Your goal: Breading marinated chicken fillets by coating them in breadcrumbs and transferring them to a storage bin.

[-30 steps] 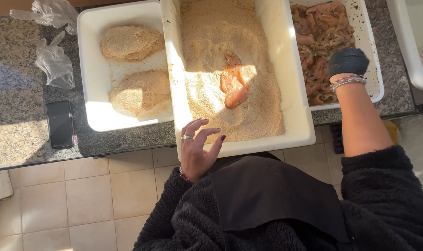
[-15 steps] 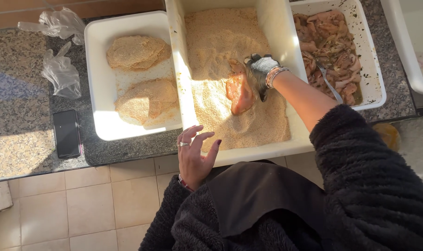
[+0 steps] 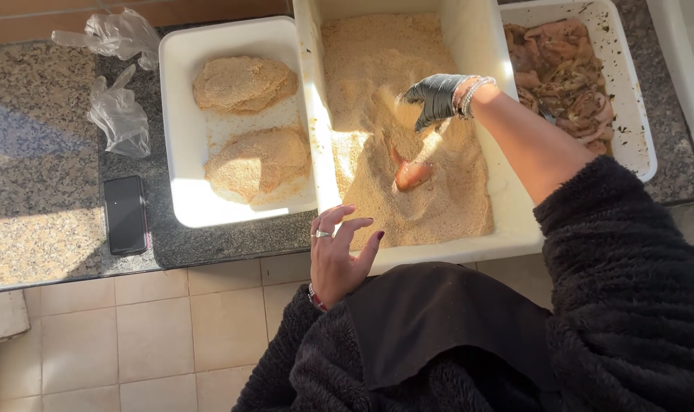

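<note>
My right hand (image 3: 437, 97) wears a black glove and reaches into the middle white tub (image 3: 515, 221) of breadcrumbs, its fingers bent down and crumbs dropping from them onto a raw piece of chicken (image 3: 410, 172) that lies half buried in the crumbs. My left hand (image 3: 339, 252) is bare, with a ring and dark nails. It hovers with spread fingers at the tub's near rim and holds nothing. Two breaded cutlets (image 3: 247, 122) lie in the white tray (image 3: 177, 130) to the left.
A white tub of raw marinated chicken (image 3: 566, 72) stands to the right, with another white container's edge (image 3: 686, 69) beyond. On the granite counter at left lie a black phone (image 3: 125, 214) and clear plastic gloves (image 3: 118, 76). Tiled floor shows below the counter edge.
My right hand went from the raw chicken tub to the breadcrumb tub, and now scatters crumbs over the chicken piece. My left hand has barely moved.
</note>
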